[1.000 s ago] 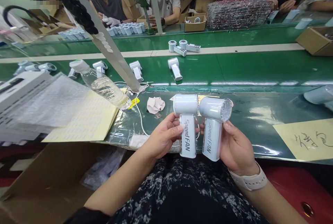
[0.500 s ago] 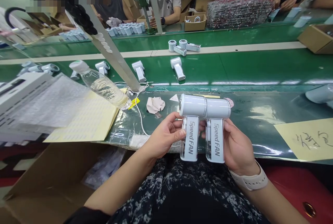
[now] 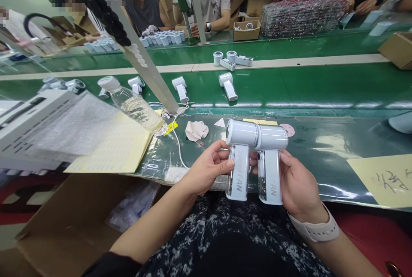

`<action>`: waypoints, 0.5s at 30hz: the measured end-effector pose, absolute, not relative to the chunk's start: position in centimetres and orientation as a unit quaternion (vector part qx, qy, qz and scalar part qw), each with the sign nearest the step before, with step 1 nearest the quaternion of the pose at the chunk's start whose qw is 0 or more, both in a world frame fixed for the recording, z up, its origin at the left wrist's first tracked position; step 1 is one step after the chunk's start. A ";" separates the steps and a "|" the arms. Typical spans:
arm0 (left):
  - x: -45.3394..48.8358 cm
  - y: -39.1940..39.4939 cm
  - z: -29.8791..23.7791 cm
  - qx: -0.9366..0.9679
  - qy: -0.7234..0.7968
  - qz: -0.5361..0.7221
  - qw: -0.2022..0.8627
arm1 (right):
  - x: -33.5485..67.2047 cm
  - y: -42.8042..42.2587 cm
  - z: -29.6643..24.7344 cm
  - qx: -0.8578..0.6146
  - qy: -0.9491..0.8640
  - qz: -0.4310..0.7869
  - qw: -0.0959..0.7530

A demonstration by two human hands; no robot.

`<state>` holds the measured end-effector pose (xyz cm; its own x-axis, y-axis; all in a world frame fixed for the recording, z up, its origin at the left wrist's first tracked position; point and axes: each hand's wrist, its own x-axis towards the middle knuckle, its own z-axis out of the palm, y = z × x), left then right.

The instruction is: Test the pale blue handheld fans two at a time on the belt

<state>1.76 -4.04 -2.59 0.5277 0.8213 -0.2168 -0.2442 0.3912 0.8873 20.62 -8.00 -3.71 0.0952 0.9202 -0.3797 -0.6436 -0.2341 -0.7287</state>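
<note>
Two pale blue handheld fans stand side by side in my hands over the front edge of the bench, handles down and barrel heads meeting end to end. Around the handle of the left handheld fan (image 3: 240,174) my left hand (image 3: 210,167) is closed, its thumb on the side. My right hand (image 3: 299,182) grips the right handheld fan (image 3: 271,178) by its handle, fingers partly hidden behind it. Grey lettering ending in "FAN" shows on both handles. A crumpled pale cloth (image 3: 196,131) lies on the bench beyond my left hand.
A slanting metal post (image 3: 151,75) rises beside a clear bottle (image 3: 135,107) and a yellow sheet (image 3: 112,152). More handheld fans (image 3: 228,86) lie on the green conveyor (image 3: 289,86). An open cardboard box (image 3: 64,225) sits below left. Several people work across the belt.
Both fans have turned slightly in my hands, and the lettering on the handles is now partly lost in glare. The whole view has shifted a little, with the surroundings appearing farther right.
</note>
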 end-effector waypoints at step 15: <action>1.1 -3.2 -2.2 0.854 0.233 0.401 0.235 | 22.4 -9.1 -3.3 -0.360 -0.640 0.380 0.562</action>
<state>1.08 -3.19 -2.16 0.5702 0.5863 0.5755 0.2087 -0.7809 0.5888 22.41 -9.09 -3.33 -0.1082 0.8887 0.4456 0.0339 0.4513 -0.8917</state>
